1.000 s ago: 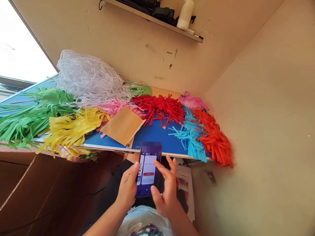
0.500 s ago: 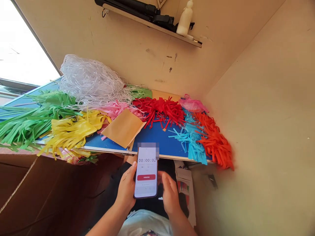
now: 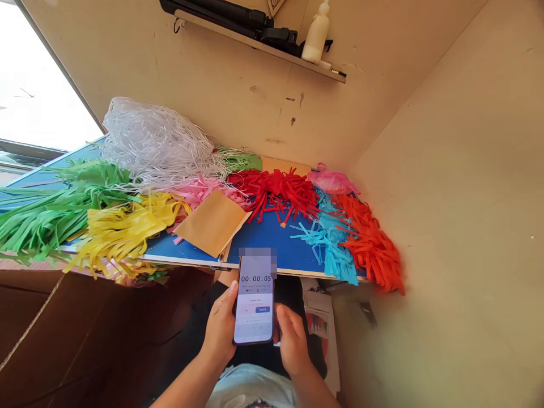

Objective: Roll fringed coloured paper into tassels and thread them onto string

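Observation:
A smartphone (image 3: 254, 317) stands upright over my lap, just in front of the table edge. Its lit screen reads 00:00:05, with a white box and a blue button below. My left hand (image 3: 221, 320) grips the phone's left side, thumb along the edge, its other fingers hidden behind. At the lower right edge is my right hand (image 3: 292, 337), fingers curled against the phone and partly out of sight. Beyond the phone, a brown paper envelope (image 3: 212, 222) lies on the blue tabletop (image 3: 272, 243).
Bundles of cut strips line the table: green (image 3: 55, 218), yellow (image 3: 127, 224), pink (image 3: 202, 191), red (image 3: 276, 190), light blue (image 3: 334, 238) and orange-red (image 3: 374, 241). White string (image 3: 157, 141) is heaped at the back. A wall shelf (image 3: 255, 42) holds a white bottle (image 3: 317, 35).
The screen's timer has gone from 02 to 05, and a box with a blue button has replaced the red button. My right fingers sit closer around the phone's edge.

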Available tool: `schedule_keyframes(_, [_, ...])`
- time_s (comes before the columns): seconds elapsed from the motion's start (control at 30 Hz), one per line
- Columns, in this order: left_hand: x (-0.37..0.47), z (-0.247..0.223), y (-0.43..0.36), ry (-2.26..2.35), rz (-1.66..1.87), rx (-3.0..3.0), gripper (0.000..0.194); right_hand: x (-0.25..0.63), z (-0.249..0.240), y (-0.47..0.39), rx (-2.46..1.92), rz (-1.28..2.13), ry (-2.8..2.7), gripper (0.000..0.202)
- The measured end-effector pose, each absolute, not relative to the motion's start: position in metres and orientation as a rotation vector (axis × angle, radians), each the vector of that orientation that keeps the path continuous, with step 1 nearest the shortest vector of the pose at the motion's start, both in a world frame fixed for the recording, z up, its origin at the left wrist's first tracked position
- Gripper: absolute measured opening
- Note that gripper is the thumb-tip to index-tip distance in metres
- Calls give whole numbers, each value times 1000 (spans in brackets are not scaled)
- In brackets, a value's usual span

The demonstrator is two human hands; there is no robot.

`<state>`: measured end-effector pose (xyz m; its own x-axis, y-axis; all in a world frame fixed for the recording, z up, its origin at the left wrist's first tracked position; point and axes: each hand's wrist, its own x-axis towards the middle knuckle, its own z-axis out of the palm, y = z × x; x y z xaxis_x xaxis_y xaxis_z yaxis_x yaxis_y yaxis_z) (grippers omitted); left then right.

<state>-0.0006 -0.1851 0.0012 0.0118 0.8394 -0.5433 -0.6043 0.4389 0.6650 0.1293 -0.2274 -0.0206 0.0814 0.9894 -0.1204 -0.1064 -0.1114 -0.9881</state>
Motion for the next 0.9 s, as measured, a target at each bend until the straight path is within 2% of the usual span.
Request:
schedule_keyframes(0.3, [0,-2,-185,1042,1138,289,53,131,-25,-227,-1278,1244,-1053,53])
schedule_keyframes(0.43, [-1,-3,-186,1039,1160,287,53,131,-33,-232,-1294,856,-1186,34])
schedule_keyframes(0.53, [-1,-2,-186,1045,1171,271,52,133,-37,-237,-1199,458,-1327,31])
schedule_keyframes(0.6, [-1,-2,-186,1046,1178,258,51,136,-37,-240,-1122,308,-1426,31])
schedule_keyframes(0.9, [-1,-2,-187,1021,1163,219,50,140,-28,-242,-1162,176,-1648,29])
